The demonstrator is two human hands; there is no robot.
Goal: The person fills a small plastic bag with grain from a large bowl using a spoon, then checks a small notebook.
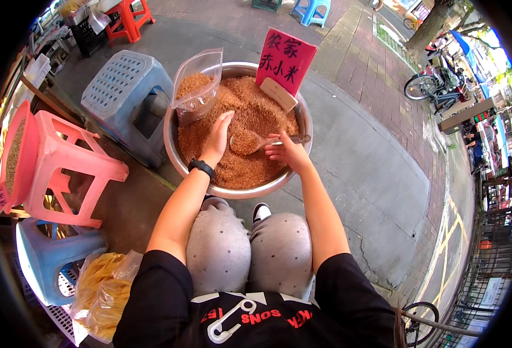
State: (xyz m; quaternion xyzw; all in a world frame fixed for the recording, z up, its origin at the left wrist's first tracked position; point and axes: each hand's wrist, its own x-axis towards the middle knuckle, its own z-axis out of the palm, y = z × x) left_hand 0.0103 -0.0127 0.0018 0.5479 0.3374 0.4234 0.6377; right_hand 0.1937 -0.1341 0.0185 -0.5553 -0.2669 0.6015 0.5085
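A wide metal basin [307, 130] full of reddish-brown grain [238, 174] stands before my knees. My left hand [217, 135], with a dark band on its wrist, is held edge-on over the grain, empty and with straight fingers. A scoop [245, 142] heaped with grain lies to its right. The scoop's handle passes between the thumb and extended fingers of my right hand [290, 152]; whether they grip it is unclear. At the basin's far left, a clear plastic bag [197, 87] partly filled with grain stands with its top open. A pink sign [285, 61] with writing stands in a small holder at the far right.
A grey-blue plastic stool [121, 87] stands close to the basin's left. Further left are a pink stool [71, 169], a pink basin [19, 161] of grain and a blue stool [56, 256]. A bag of yellow strips [104, 296] lies lower left. Paving [360, 165] extends right.
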